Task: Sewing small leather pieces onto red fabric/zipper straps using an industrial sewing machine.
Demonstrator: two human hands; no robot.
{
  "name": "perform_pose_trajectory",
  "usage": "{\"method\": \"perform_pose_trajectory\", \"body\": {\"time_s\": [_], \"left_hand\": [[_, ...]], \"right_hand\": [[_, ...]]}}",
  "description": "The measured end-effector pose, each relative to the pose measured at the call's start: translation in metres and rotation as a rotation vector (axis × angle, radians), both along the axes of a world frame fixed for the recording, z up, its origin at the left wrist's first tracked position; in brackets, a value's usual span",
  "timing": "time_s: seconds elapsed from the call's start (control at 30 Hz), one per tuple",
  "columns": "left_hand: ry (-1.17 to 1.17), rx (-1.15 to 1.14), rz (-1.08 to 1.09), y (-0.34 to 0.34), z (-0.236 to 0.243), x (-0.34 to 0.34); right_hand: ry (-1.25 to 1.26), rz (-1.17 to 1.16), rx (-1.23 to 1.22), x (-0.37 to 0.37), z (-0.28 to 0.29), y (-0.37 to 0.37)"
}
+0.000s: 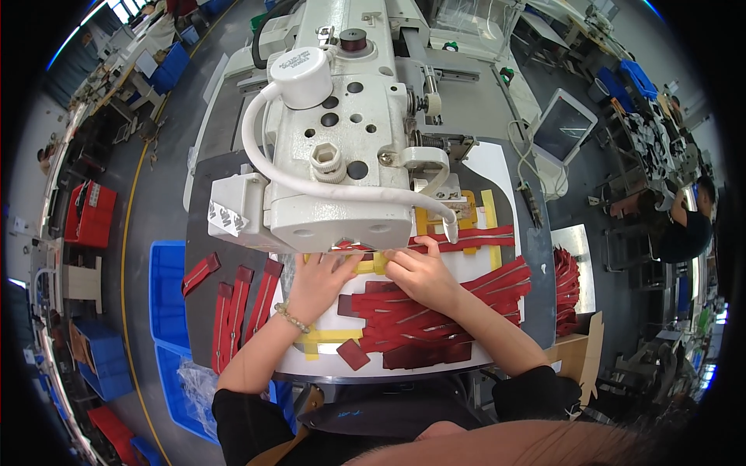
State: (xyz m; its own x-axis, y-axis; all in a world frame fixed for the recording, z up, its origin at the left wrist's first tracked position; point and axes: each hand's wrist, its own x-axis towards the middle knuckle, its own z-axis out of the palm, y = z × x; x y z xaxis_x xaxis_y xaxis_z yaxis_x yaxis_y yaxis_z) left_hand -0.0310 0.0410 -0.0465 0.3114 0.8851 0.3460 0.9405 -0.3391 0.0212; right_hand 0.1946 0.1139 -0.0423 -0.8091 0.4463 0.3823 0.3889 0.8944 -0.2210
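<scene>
Both my hands work at the front of a white industrial sewing machine, close under its head. My left hand lies with fingers stretched out and spread on the work plate, the fingertips partly hidden by the head. Curled fingers of my right hand grip a red zipper that runs rightward from under the machine. A yellow piece lies between the hands. Below my right forearm spreads a pile of red zippers, with a loose red patch at its left.
Several red zippers lie at the table's left, beside blue bins. More red strips hang at the right edge, near a cardboard box. A screen stands back right. Another person sits far right.
</scene>
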Motion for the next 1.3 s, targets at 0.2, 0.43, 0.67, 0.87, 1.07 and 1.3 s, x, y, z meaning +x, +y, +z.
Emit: {"method": "perform_pose_trajectory", "body": {"time_s": [0.2, 0.43, 0.67, 0.87, 1.07, 1.3], "left_hand": [[-0.078, -0.358, -0.017, 0.019, 0.0, -0.034], [-0.506, -0.677, 0.036, 0.055, 0.014, -0.046], [-0.462, -0.527, -0.144, 0.071, -0.012, -0.052], [-0.46, -0.375, -0.038, 0.057, -0.025, -0.046], [-0.58, -0.669, 0.213, 0.035, 0.015, -0.019], [-0.46, -0.405, 0.055, 0.024, -0.002, -0.02]], "right_hand": [[0.125, -0.001, -0.01, -0.012, -0.004, 0.005], [0.103, -0.006, 0.005, -0.014, -0.014, 0.022], [0.159, 0.019, -0.034, -0.007, -0.001, 0.024], [0.166, -0.007, -0.087, -0.004, -0.004, 0.025], [0.159, -0.014, -0.14, 0.0, -0.012, 0.026], [0.151, -0.016, -0.059, -0.002, -0.004, 0.024]]}}
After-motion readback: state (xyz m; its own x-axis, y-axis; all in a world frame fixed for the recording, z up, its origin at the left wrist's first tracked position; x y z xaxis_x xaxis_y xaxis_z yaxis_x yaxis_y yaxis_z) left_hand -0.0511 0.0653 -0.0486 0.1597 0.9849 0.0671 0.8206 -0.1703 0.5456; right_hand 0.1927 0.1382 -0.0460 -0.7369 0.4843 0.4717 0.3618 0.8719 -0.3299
